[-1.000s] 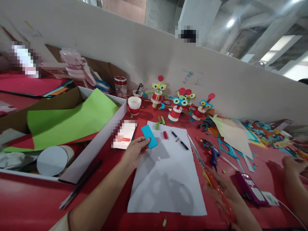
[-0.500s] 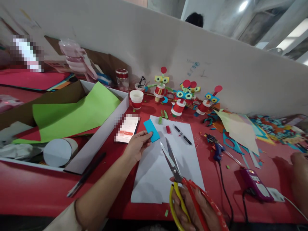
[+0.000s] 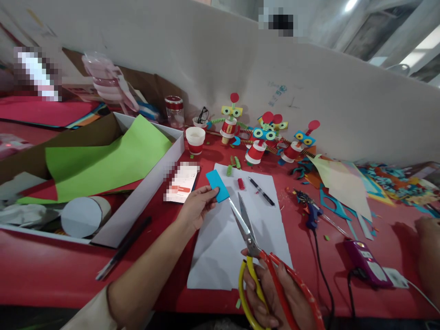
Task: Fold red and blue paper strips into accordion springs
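My left hand (image 3: 200, 205) pinches a small blue paper rectangle (image 3: 216, 183) by its lower edge, above a white paper sheet (image 3: 220, 256). In my right hand (image 3: 275, 293) are scissors (image 3: 252, 245) with yellow and red handles. Their blades are parted, and one tip is at the lower right corner of the blue piece. On the sheet lie a black pen (image 3: 261, 191), a red folded strip (image 3: 241, 184) and a green folded strip (image 3: 229, 171).
At left stands a white box (image 3: 144, 201) with green paper; a phone (image 3: 182, 183) lies beside it. Paper-cup figures (image 3: 256, 152) line the back. A glue gun (image 3: 312, 215), a purple device (image 3: 367, 266), paper scraps and another person's arm (image 3: 428, 256) are at right.
The scissors have moved slightly up and left, bringing one blade tip to the blue piece. My left hand still holds that piece in nearly the same place.
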Demonstrator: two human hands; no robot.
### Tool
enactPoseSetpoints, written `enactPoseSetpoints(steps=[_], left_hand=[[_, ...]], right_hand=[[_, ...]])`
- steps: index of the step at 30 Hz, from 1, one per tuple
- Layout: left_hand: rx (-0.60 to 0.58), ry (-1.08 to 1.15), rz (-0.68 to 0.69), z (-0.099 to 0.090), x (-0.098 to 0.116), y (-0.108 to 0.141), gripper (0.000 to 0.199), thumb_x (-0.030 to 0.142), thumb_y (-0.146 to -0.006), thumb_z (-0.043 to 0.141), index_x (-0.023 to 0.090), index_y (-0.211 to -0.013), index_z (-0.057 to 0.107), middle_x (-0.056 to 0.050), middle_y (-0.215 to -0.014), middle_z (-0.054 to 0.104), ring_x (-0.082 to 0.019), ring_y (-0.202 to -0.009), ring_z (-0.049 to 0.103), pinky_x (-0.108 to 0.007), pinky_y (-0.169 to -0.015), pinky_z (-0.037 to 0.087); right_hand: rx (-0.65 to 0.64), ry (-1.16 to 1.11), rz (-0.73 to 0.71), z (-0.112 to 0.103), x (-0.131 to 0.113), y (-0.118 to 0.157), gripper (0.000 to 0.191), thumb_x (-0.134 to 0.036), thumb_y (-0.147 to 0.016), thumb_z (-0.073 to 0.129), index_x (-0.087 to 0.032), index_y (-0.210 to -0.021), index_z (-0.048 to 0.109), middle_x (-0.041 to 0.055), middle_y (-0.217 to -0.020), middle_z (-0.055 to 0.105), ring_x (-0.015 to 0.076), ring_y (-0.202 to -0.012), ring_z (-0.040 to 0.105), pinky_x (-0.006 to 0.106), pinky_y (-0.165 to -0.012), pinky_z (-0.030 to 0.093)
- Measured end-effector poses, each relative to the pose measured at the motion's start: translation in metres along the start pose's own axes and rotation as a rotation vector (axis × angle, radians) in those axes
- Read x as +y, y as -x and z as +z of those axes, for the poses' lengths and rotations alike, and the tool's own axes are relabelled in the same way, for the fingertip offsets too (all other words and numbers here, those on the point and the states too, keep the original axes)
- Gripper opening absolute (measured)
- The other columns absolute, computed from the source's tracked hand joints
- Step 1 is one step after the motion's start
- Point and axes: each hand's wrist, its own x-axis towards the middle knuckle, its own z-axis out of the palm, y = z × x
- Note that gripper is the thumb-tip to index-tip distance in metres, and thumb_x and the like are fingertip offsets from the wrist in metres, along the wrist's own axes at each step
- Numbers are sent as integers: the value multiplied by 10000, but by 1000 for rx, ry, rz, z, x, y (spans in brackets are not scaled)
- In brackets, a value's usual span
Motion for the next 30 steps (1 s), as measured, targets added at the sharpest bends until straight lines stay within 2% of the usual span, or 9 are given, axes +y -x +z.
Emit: enactPoseSetpoints(steps=[8, 17, 21, 30], left_hand=[[3, -43, -5, 2, 1, 3, 187, 185, -619, 779, 139, -685, 610, 48, -564, 573, -36, -476, 501, -125, -440, 421], [-205, -223, -38, 5, 0, 10, 270, 262, -528, 833, 147, -668, 633, 44, -575, 578, -46, -500, 492, -162, -470, 376], [-172, -220, -3, 3, 0, 9, 295, 268, -508, 839, 148, -655, 613, 44, -578, 570, -51, -504, 485, -170, -476, 374], [-152, -200, -17, 1, 3, 7, 336, 254, -488, 842, 141, -735, 642, 25, -618, 598, -66, -524, 507, -183, -500, 405]], right_hand=[[2, -41, -21, 6, -2, -3, 508, -575, -786, 582, -282, -1201, 571, 42, -789, 528, 93, -510, 364, 187, -362, 211], [-67, -103, -14, 19, -5, -16, 468, -579, -845, 499, -236, -1156, 572, 39, -806, 527, 78, -528, 382, 166, -380, 197], [-121, -191, 12, 21, -5, -22, 491, -606, -846, 482, -224, -1143, 562, 26, -797, 518, 62, -526, 369, 147, -382, 184], [-125, -211, 41, 18, -5, -16, 532, -624, -833, 494, -213, -1168, 538, 15, -798, 505, 55, -529, 369, 148, -395, 176]])
